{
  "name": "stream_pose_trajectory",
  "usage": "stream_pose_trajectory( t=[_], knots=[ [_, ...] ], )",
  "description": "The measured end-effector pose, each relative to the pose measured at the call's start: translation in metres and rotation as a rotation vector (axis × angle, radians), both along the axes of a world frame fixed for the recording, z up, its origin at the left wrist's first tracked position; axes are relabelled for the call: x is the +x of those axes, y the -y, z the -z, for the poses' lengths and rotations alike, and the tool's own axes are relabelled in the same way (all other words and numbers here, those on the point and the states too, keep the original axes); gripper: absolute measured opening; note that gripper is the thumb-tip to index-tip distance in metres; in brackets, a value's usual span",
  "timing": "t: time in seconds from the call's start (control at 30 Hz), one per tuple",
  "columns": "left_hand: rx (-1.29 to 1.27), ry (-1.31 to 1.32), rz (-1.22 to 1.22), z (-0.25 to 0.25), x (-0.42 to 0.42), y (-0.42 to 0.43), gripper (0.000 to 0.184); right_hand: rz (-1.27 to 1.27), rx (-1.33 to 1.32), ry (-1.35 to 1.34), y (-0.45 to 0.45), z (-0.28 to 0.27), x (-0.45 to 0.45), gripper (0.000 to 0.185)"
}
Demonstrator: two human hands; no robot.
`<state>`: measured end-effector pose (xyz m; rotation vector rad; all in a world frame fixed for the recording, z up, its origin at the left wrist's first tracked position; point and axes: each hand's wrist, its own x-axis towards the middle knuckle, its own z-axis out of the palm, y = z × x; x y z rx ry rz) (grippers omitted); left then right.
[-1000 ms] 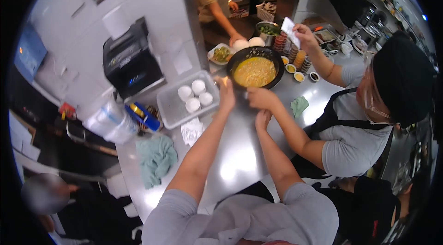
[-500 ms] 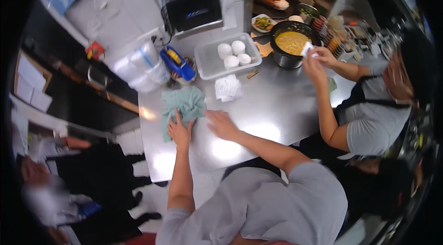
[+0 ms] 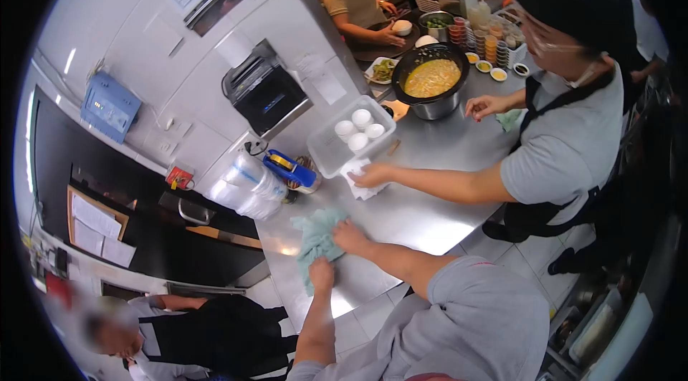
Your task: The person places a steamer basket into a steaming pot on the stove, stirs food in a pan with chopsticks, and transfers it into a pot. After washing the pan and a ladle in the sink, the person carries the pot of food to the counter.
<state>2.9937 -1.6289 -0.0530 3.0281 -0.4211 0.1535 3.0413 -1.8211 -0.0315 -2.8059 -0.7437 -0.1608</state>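
A crumpled pale green cloth (image 3: pixel 315 232) lies near the left end of the steel table. At its lower part, my left hand (image 3: pixel 322 275) is closed with the cloth bunched under the fingers. My right hand (image 3: pixel 349 237) grips the cloth's right side, its fingers curled into the folds. Beyond the cloth, a co-worker's hand (image 3: pixel 369 174) rests on a stack of white paper (image 3: pixel 360 191), apart from my hands.
A clear plastic tub (image 3: pixel 326 155) holds several white cups. A large pot (image 3: pixel 428 103) of yellow stew stands farther right, beside sauce cups (image 3: pixel 499 75). Wrapped plastic packs (image 3: pixel 247 184) and a blue tape dispenser (image 3: pixel 290 172) sit along the wall. A co-worker (image 3: pixel 566 144) stands at my right.
My right hand has come from the bare table onto the cloth, and my left hand has closed from spread fingers. The co-worker's hand has reached down to the papers. The view has turned.
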Motion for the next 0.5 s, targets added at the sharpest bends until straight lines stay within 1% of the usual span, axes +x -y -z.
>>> stream_pose_trajectory(
  t=[0.07,0.1,0.13,0.17,0.2,0.27,0.3,0.33,0.37,0.4,0.43,0.47,0.5],
  knots=[
    [-0.069,0.018,0.018,-0.005,-0.001,-0.001,0.010,0.009,0.041,-0.009,0.006,0.010,-0.011,0.025],
    [-0.061,0.018,0.030,-0.007,-0.002,0.001,0.010,0.015,0.117,-0.021,0.010,0.016,-0.021,0.029],
    [-0.166,0.044,-0.058,-0.007,-0.001,0.006,0.010,0.021,0.189,-0.029,0.019,0.013,-0.028,0.034],
    [-0.270,0.065,-0.153,-0.008,-0.005,0.009,0.011,0.029,0.192,-0.029,0.029,0.011,-0.040,0.034],
    [-0.270,0.065,-0.142,-0.008,-0.007,0.013,0.011,0.024,0.225,-0.031,0.038,0.009,-0.053,0.036],
    [-0.421,0.034,-0.277,-0.010,-0.014,0.019,0.024,0.031,0.259,-0.036,0.061,-0.010,-0.089,0.038],
    [-0.426,0.031,-0.269,-0.009,-0.018,0.022,0.024,0.071,0.332,-0.021,0.073,-0.018,-0.109,0.040],
    [-0.480,0.097,-0.255,-0.005,-0.024,0.027,0.031,0.106,0.400,-0.005,0.087,-0.025,-0.128,0.042],
    [-0.541,0.166,-0.245,-0.006,-0.028,0.037,0.038,0.106,0.383,-0.002,0.102,-0.027,-0.145,0.042],
    [-0.565,0.166,-0.255,-0.005,-0.031,0.047,0.038,0.137,0.422,-0.005,0.116,-0.027,-0.164,0.047],
    [-0.507,0.153,-0.200,-0.010,-0.037,0.059,0.043,0.163,0.457,-0.013,0.129,-0.021,-0.184,0.051],
    [-0.447,0.140,-0.159,-0.013,-0.046,0.065,0.048,0.137,0.429,-0.025,0.139,-0.012,-0.203,0.051],
    [-0.378,0.139,-0.114,-0.003,-0.046,0.068,0.054,0.221,0.439,-0.037,0.150,-0.004,-0.219,0.056]
  ],
)
